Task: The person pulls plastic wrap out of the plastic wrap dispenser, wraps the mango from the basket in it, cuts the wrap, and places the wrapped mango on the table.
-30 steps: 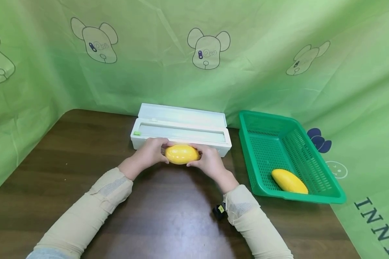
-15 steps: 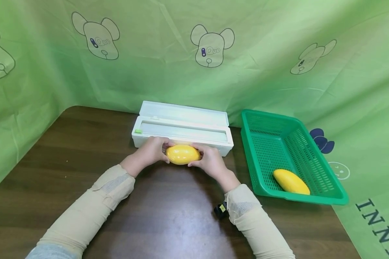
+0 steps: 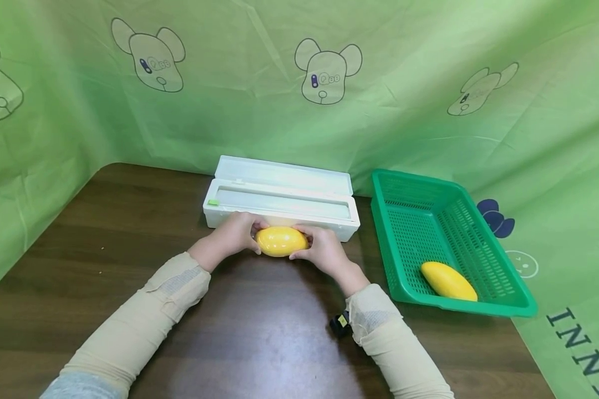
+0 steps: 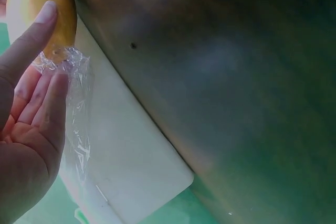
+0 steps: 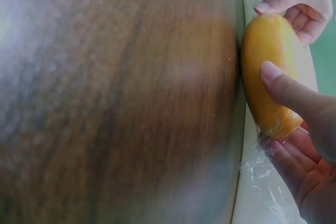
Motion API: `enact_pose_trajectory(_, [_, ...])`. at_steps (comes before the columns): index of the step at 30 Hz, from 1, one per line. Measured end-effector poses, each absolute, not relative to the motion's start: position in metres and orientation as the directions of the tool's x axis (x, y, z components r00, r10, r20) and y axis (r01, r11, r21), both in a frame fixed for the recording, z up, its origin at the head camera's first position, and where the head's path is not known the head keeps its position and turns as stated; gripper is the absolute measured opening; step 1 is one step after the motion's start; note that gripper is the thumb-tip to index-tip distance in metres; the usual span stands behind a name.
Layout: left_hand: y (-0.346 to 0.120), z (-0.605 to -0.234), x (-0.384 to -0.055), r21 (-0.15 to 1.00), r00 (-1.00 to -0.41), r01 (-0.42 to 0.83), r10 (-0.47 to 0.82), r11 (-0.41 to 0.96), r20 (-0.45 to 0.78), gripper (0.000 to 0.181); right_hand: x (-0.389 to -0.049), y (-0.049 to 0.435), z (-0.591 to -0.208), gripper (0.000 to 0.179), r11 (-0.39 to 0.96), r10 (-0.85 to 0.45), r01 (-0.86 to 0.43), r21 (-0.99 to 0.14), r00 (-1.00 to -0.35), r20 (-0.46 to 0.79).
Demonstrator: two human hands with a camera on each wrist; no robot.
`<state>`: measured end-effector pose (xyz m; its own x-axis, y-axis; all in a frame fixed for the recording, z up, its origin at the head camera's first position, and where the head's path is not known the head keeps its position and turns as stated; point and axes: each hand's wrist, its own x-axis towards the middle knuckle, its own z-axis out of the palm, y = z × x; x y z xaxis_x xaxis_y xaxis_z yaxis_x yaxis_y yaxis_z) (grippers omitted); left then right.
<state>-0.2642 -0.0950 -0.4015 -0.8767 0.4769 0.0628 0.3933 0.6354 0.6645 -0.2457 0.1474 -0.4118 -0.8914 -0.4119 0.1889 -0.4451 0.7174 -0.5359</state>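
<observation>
A yellow mango [image 3: 281, 241] is held between both hands, just in front of the white cling film box. My left hand [image 3: 234, 233] grips its left end, the thumb [image 4: 46, 14] lying along the skin and the fingers curled beneath. At the other end my right hand [image 3: 324, 249] pinches it the same way, thumb [image 5: 273, 72] on the side. Clear plastic film [image 4: 80, 124] is wrapped on the mango; loose, crumpled tails hang past both ends, one showing as film [image 5: 260, 169] in the right wrist view.
Behind the hands stands the white cling film box [image 3: 284, 217], its lid [image 3: 284, 174] raised and a green tab at its left end. To the right, a green basket [image 3: 386, 249] contains a second mango [image 3: 448, 280]. A small black object [image 3: 338, 324] sits by the right sleeve.
Over the last half second the mango has shifted slightly toward the person and turned a little, with both hands keeping their grip. Earlier, the whole head view shifted slightly.
</observation>
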Motion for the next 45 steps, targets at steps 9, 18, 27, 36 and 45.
enact_pose_trajectory(9, [-0.095,-0.396,-0.263,0.671,-0.87,0.383,0.491,0.635,0.032,0.048,-0.245,0.149,-0.411,0.066,0.711,-0.448,-0.477,-0.517,-0.874,0.191])
enact_pose_trajectory(18, [-0.099,-0.396,-0.255,0.674,-0.839,0.419,0.544,0.608,0.03,0.042,-0.23,0.141,-0.408,0.082,0.749,-0.518,-0.52,-0.411,-0.846,0.125])
enact_pose_trajectory(27, [-0.106,-0.404,-0.25,0.7,-0.771,0.512,0.626,0.498,0.119,0.052,-0.221,0.139,-0.409,0.061,0.746,-0.509,-0.54,-0.39,-0.84,0.19])
enact_pose_trajectory(36, [-0.105,-0.383,-0.227,0.469,-0.742,0.655,0.62,0.593,0.253,0.048,-0.221,0.144,-0.404,0.06,0.713,-0.52,-0.571,-0.407,-0.82,0.241])
enact_pose_trajectory(45, [-0.09,-0.388,-0.215,0.476,-0.788,0.608,0.556,0.636,0.264,0.041,-0.222,0.148,-0.395,0.058,0.749,-0.517,-0.58,-0.319,-0.814,0.267])
